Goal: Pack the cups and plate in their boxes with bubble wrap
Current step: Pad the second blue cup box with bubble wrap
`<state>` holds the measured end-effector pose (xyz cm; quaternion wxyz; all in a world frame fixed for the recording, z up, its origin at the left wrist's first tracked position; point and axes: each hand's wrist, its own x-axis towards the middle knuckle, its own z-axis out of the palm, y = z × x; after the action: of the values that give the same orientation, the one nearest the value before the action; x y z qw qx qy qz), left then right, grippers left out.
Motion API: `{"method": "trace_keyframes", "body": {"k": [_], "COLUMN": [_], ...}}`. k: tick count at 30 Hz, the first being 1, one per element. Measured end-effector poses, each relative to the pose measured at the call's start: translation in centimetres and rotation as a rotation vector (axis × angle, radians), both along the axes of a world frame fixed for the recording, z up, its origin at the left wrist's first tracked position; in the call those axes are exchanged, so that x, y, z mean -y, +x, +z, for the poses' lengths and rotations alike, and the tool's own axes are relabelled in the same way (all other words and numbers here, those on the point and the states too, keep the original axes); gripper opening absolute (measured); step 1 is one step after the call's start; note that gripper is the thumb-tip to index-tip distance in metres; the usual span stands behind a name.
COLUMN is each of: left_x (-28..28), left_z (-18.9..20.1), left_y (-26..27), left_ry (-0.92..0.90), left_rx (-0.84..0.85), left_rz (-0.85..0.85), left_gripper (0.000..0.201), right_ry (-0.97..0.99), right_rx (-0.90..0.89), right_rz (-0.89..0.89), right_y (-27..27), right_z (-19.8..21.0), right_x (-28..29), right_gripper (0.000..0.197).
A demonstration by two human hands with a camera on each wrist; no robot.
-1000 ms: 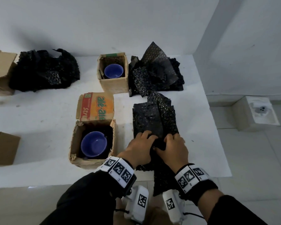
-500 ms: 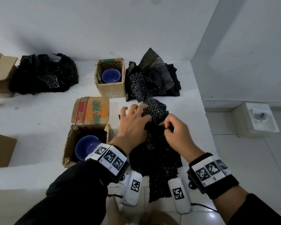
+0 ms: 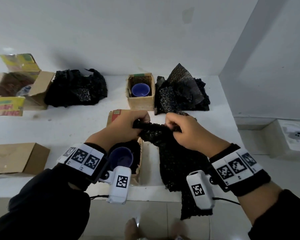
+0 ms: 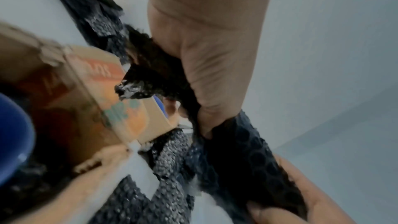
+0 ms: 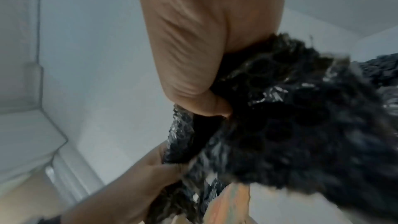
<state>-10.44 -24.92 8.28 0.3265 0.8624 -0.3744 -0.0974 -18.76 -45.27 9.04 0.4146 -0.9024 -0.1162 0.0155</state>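
Black bubble wrap sheet (image 3: pixel 177 158) pinched along top edge by left hand (image 3: pixel 126 129) and right hand (image 3: pixel 189 132), both grips closed on it. Hanging down over table (image 3: pixel 68 129) edge (long axis toward body). Purple cup (image 3: pixel 121 158) in open box (image 3: pixel 139 163) just left, nearer left hand.

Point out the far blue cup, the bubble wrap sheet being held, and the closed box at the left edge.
Far cup (image 3: pixel 140 90), head view, on its blue inner wall.
Bubble wrap sheet (image 3: pixel 178 161), head view, on the hanging part below the hands.
Closed box (image 3: pixel 16 156), head view, on its top face.
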Motion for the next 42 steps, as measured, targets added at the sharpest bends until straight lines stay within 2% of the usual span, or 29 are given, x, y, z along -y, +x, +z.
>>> {"method": "trace_keyframes", "body": {"k": [3,6,8,10,13,18,20,22,25,29,33,35,38,40,42], "left_x": [-3.3,-6.0,-7.5,-8.9,-10.4,-10.7,-10.2,-9.8,-9.4,-9.7,-10.8,-11.1,-11.2,-11.4,-11.6], "left_z": [-0.9,-1.3,-2.1,-2.8,-3.5,-4.2,-4.3,-4.5,-5.2,-6.1,-7.0,-7.4,-8.1,-8.6,-9.1], "left_y": [0.3,-1.1,-1.9,-2.3,-2.9,-3.7,-4.1,-4.6,-5.3,-5.1,-4.6,-4.7,-5.3,-5.8,-6.2], "left_ry": [0.0,0.024,0.031,0.078,0.217,0.266,0.278,0.335,0.397,0.388,0.207,0.155,0.133,0.1,0.028], "left_rx": [-0.125,-0.239,-0.261,-0.294,-0.314,-0.305,-0.277,-0.169,0.016,0.028,0.086,0.047,-0.123,-0.199,-0.253], "left_rz": [0.047,0.128,0.127,0.123,0.09,0.084,0.056,0.0,-0.056,-0.118,0.13,0.212,0.235,0.235,0.232], "left_gripper": [0.043,0.029,0.015,0.013,0.043,0.043,0.042,0.044,0.044,0.044,0.043,0.051,0.064,0.069,0.077], "right_ry": [-0.142,-0.335,-0.507,-0.646,-0.779,-1.022,-1.042,-1.063,-1.136,-1.236,-1.284,-1.314,-1.28,-1.141,-0.907], "right_rx": [0.056,0.022,0.007,0.013,0.066,0.303,0.399,0.436,0.389,0.251,0.12,0.099,0.103,0.165,0.269], "right_rz": [0.023,0.025,0.078,0.171,0.261,0.29,0.306,0.328,0.357,0.458,0.535,0.543,0.532,0.471,0.396], "right_y": [1.3,2.2,2.4,2.2,1.8,1.9,2.0,1.7,1.1,0.5,0.7,0.8,1.2,1.4,1.1], "right_z": [-0.6,-1.2,-1.5,-1.9,-2.8,-3.1,-3.3,-3.4,-4.2,-5.3,-5.1,-5.1,-5.2,-4.7,-4.0], "right_x": [-2.9,-5.5,-7.0,-8.1,-9.1,-11.1,-11.8,-12.3,-12.3,-12.2,-12.6,-12.9,-13.3,-13.5,-13.6], "right_gripper": [0.027,0.025,0.02,0.021,0.027,0.018,0.017,0.02,0.02,0.014,0.027,0.031,0.027,0.019,0.018]}}
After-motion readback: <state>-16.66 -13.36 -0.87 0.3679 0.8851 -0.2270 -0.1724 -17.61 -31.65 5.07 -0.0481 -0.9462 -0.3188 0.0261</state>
